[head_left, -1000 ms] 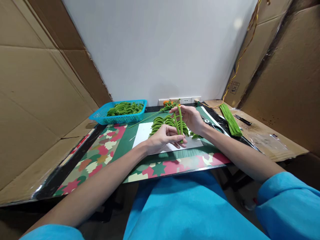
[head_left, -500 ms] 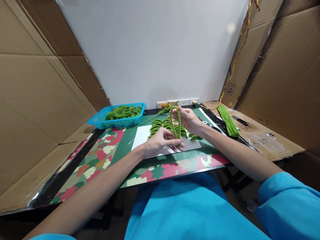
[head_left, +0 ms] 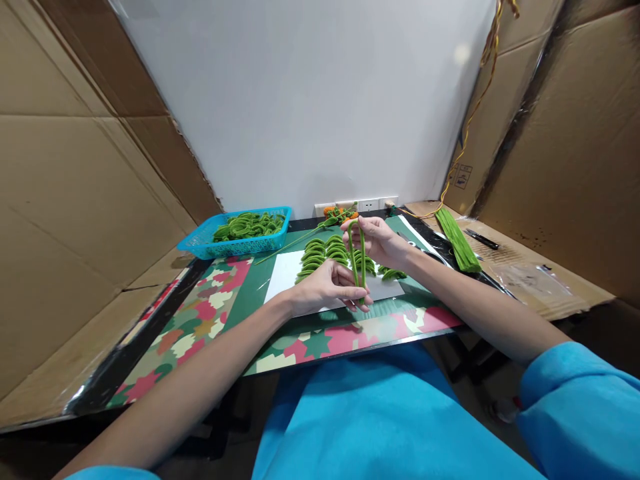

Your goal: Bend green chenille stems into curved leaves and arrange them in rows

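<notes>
The green loop [head_left: 363, 260] looks narrower than half a second ago, its arch drawn in and its two strands nearer parallel, which suggests that shaping by hand is under way. It is held up over the white paper [head_left: 280, 277], bend uppermost and ends down, its long axis close to upright (any lean in depth is hard to judge), the left hand [head_left: 333, 288] pinching the lower ends, the right hand [head_left: 377, 239] gripping near the bend.

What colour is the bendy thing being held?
The bendy thing is green, clearest in the head view.
</notes>
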Demonstrator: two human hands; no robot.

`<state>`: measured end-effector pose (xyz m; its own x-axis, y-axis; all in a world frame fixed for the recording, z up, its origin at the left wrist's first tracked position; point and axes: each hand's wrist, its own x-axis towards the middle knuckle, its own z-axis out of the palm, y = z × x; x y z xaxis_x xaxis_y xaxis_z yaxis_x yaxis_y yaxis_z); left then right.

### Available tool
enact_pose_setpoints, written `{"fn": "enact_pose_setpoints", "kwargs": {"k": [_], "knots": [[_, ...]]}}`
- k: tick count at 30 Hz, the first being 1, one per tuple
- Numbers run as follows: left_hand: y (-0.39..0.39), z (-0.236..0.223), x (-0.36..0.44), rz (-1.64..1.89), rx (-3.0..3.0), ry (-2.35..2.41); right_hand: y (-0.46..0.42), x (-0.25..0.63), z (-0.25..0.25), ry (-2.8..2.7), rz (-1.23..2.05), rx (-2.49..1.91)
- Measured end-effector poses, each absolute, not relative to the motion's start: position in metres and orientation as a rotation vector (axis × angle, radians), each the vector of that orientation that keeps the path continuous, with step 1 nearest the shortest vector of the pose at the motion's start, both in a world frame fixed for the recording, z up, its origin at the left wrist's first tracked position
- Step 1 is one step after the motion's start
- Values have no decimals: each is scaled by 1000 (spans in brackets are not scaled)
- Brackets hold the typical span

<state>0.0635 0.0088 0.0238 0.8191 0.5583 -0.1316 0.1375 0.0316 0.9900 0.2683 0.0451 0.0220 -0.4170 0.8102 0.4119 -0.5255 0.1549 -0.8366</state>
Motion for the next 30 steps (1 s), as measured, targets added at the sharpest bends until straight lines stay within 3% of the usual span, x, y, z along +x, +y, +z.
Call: {"fn": "enact_pose_setpoints", "kwargs": {"k": [30], "knots": [[6,22,65,215,1619,561,42,264,22,-1345,1494,-365]]}}
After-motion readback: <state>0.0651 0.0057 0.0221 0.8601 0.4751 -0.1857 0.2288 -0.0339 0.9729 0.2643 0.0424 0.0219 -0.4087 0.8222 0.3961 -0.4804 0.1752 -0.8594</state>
